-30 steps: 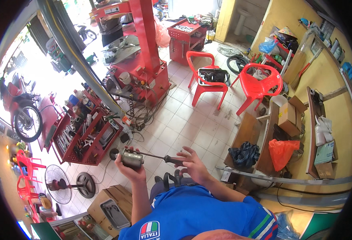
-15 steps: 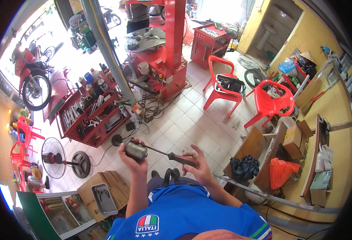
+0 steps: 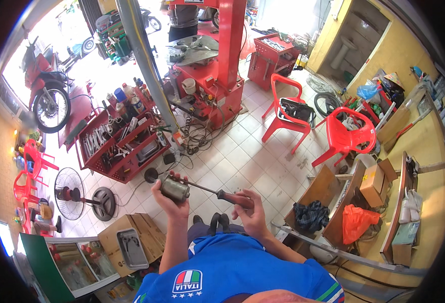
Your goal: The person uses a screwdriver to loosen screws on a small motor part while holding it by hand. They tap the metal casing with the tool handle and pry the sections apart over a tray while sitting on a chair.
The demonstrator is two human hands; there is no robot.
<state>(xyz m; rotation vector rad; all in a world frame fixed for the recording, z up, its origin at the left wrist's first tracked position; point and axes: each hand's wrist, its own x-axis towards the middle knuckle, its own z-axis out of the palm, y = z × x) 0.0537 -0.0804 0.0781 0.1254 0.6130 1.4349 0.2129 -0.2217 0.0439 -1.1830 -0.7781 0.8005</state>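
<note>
My left hand is wrapped round a dull grey metal cylinder, held up in front of my body with its flat end turned to the right. A screwdriver with a dark reddish handle is in my right hand, its fingers closed around the handle. The long thin shaft points left to the upper side of the cylinder, near the left fingertips. Whether its tip touches the cylinder or passes behind it, I cannot tell.
A red tool trolley full of wrenches stands ahead left, beside a standing fan. Red plastic chairs are on the right, near wooden compartments. A cardboard box bears a metal tray. Another person stands at the back.
My right fingers have closed more around the screwdriver handle, which has shifted slightly right. The left hand still holds the cylinder, now turned a little. The whole view has shifted slightly.
</note>
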